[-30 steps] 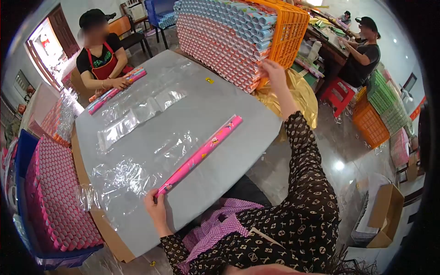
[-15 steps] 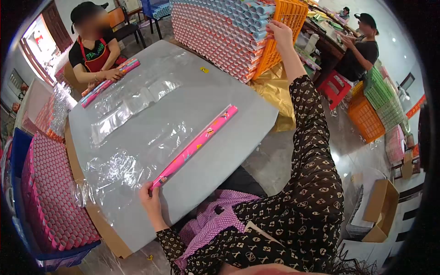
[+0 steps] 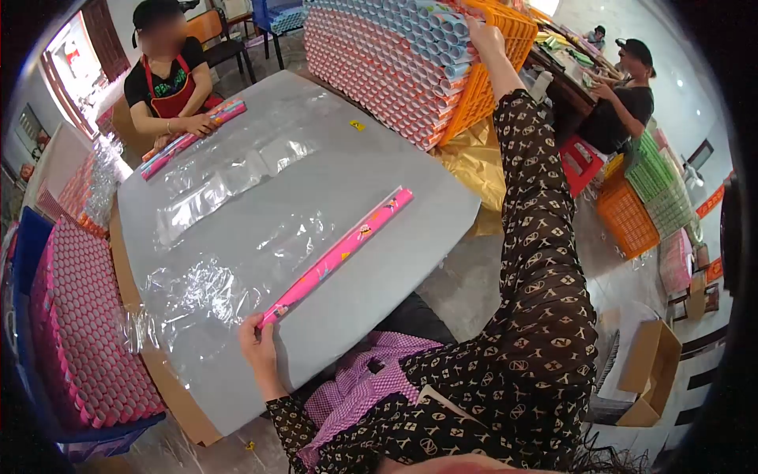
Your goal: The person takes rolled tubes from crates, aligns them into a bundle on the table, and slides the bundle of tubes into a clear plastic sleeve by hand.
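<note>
A pink patterned paper roll (image 3: pixel 339 258) lies slantwise on the grey table (image 3: pixel 379 316). My left hand (image 3: pixel 259 344) grips its near end between thumb and fingers. At the far side, my right arm stretches up to a tall stack of rolls (image 3: pixel 379 67), light blue at the top and orange-red below, with their round ends facing me. My right hand (image 3: pixel 487 39) is at the stack's upper right edge, beside an orange plastic crate (image 3: pixel 474 99). Its fingertips are partly hidden, and whether they hold a roll is unclear.
Clear plastic sleeves (image 3: pixel 197 201) lie across the table. A co-worker (image 3: pixel 170 83) at the far left handles several coloured rolls (image 3: pixel 189 142). Pink rolls (image 3: pixel 99 324) fill a blue crate (image 3: pixel 118 434) at left. Another person (image 3: pixel 624 99) works at the right, near stacked crates (image 3: pixel 628 213).
My right hand has moved upward along the right edge of the roll stack. My left hand and the pink roll have stayed nearly in place.
</note>
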`<state>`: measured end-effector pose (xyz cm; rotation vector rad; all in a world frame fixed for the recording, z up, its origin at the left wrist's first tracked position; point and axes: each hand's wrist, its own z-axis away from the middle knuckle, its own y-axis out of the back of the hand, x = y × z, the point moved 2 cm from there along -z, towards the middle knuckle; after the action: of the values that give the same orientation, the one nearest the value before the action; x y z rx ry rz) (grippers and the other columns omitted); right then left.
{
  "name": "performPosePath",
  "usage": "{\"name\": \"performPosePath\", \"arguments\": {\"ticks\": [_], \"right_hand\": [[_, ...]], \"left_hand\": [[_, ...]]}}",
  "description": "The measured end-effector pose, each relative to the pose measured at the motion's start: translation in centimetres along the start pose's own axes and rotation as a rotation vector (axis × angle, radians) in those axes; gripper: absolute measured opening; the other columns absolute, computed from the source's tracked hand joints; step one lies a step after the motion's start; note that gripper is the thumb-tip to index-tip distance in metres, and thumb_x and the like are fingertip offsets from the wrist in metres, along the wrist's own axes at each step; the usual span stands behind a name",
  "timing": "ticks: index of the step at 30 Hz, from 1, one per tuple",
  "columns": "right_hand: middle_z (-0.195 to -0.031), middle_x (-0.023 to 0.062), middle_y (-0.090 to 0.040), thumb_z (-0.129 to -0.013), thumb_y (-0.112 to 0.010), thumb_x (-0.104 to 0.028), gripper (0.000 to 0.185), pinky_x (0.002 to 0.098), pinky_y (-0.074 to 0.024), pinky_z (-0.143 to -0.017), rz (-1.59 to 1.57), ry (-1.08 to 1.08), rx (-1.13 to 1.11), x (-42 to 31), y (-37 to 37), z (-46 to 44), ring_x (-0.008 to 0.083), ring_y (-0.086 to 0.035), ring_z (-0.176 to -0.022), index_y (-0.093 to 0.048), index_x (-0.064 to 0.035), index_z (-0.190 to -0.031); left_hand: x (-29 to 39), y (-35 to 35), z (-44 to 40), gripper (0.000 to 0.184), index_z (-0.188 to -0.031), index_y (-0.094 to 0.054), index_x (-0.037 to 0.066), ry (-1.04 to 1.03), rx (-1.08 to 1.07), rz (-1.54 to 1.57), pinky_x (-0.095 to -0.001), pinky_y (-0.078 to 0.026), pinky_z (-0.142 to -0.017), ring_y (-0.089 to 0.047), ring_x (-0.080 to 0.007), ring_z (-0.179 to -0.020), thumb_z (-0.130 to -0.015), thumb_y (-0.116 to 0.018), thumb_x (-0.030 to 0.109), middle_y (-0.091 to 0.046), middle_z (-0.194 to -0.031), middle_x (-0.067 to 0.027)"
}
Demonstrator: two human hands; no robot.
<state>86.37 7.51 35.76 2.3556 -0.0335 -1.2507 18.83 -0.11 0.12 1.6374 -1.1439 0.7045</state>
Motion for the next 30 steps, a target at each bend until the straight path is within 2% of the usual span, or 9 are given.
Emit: {"name": "performPosePath", "arguments": {"ticks": [8, 10, 11, 12, 14, 17, 21, 27, 30], "right_hand": [[-0.118, 0.0277, -0.062, -0.081, -0.057, -0.067, 0.096, 0.0469, -0.0473, -0.090, 0.276, 0.000, -0.017, -1.0, -1.7, -3.6, 0.0349, -0.063, -0.107, -0.042, 0.0151, -0.128], [-0.077, 0.0228, -0.069, -0.085, -0.054, -0.061, 0.073, 0.0434, -0.0529, -0.078, 0.381, -0.029, 0.031, -2.9, -1.4, -1.7, 0.0365, -0.069, -0.081, -0.069, 0.0108, -0.088], [-0.075, 0.0191, -0.070, -0.086, -0.055, -0.057, 0.069, 0.0412, -0.0537, -0.073, 0.465, 0.290, 0.402, 1.4, -4.4, -6.7, 0.0321, -0.070, -0.076, -0.068, 0.0106, -0.082], [-0.075, 0.0191, -0.070, -0.086, -0.055, -0.057, 0.069, 0.0412, -0.0537, -0.073, 0.461, 0.301, 0.412, 0.6, -4.0, -7.1, 0.0321, -0.070, -0.076, -0.068, 0.0106, -0.082], [-0.131, 0.0246, -0.056, -0.083, -0.061, -0.057, 0.086, 0.0461, -0.0453, -0.097, 0.303, -0.130, -0.052, 0.1, -3.5, -6.4, 0.0359, -0.057, -0.120, -0.042, 0.0130, -0.130], [-0.133, 0.0237, -0.055, -0.085, -0.064, -0.045, 0.078, 0.0448, -0.0462, -0.097, 0.303, -0.267, -0.051, -2.1, -2.6, -4.3, 0.0344, -0.057, -0.120, -0.039, 0.0132, -0.131], [-0.119, 0.0244, -0.063, -0.082, -0.065, -0.053, 0.079, 0.0431, -0.0489, -0.090, 0.356, -0.172, 0.139, -4.1, -3.1, -1.7, 0.0353, -0.063, -0.108, -0.048, 0.0117, -0.125], [-0.132, 0.0225, -0.055, -0.084, -0.067, -0.054, 0.101, 0.0437, -0.0501, -0.093, 0.412, -0.133, 0.076, -5.3, -3.3, 0.7, 0.0340, -0.059, -0.116, -0.024, 0.0159, -0.142], [-0.131, 0.0223, -0.057, -0.087, -0.065, -0.048, 0.090, 0.0436, -0.0506, -0.091, 0.394, -0.113, 0.012, -5.2, -4.0, 0.7, 0.0344, -0.061, -0.114, -0.029, 0.0146, -0.141]], "left_hand": [[2.3, 0.1, 0.0, 0.022, -0.100, -0.065, 0.002, 0.018, 0.021, -0.004, -0.0332, -0.045, -0.082, -0.055, -0.0238, -0.094, -0.078, -0.069, 0.003, -0.064, -0.102, -0.0095], [2.3, 0.3, 0.2, 0.022, -0.100, -0.065, 0.002, -0.001, 0.042, -0.005, -0.0337, -0.045, -0.082, -0.055, -0.0242, -0.094, -0.078, -0.069, 0.003, -0.065, -0.102, -0.0098], [2.4, 0.5, 0.1, 0.023, -0.100, -0.064, 0.002, 0.002, 0.020, -0.024, -0.0341, -0.045, -0.083, -0.055, -0.0246, -0.094, -0.078, -0.070, 0.003, -0.065, -0.103, -0.0100], [2.4, 0.5, 0.0, 0.024, -0.100, -0.064, 0.002, 0.004, -0.001, -0.043, -0.0346, -0.045, -0.083, -0.055, -0.0249, -0.094, -0.077, -0.070, 0.003, -0.065, -0.103, -0.0102], [2.2, 0.5, 0.0, 0.024, -0.100, -0.064, 0.002, -0.002, -0.012, -0.040, -0.0348, -0.045, -0.083, -0.055, -0.0251, -0.094, -0.077, -0.070, 0.003, -0.065, -0.103, -0.0100], [2.1, 0.2, -0.1, 0.024, -0.099, -0.064, 0.002, -0.023, 0.007, -0.041, -0.0351, -0.045, -0.082, -0.055, -0.0251, -0.094, -0.076, -0.070, 0.003, -0.065, -0.101, -0.0094], [3.4, 0.3, 0.0, 0.023, -0.098, -0.065, 0.003, 0.029, 0.019, -0.004, -0.0345, -0.045, -0.082, -0.055, -0.0245, -0.093, -0.076, -0.070, 0.002, -0.065, -0.099, -0.0089], [2.4, 0.0, 0.1, 0.023, -0.099, -0.065, 0.002, 0.063, 0.033, 0.002, -0.0339, -0.046, -0.083, -0.055, -0.0242, -0.094, -0.076, -0.069, 0.002, -0.064, -0.101, -0.0095], [2.9, 0.1, -0.1, 0.024, -0.100, -0.065, 0.002, 0.110, 0.011, -0.030, -0.0337, -0.045, -0.084, -0.054, -0.0238, -0.095, -0.076, -0.069, 0.002, -0.064, -0.102, -0.0088]]}}
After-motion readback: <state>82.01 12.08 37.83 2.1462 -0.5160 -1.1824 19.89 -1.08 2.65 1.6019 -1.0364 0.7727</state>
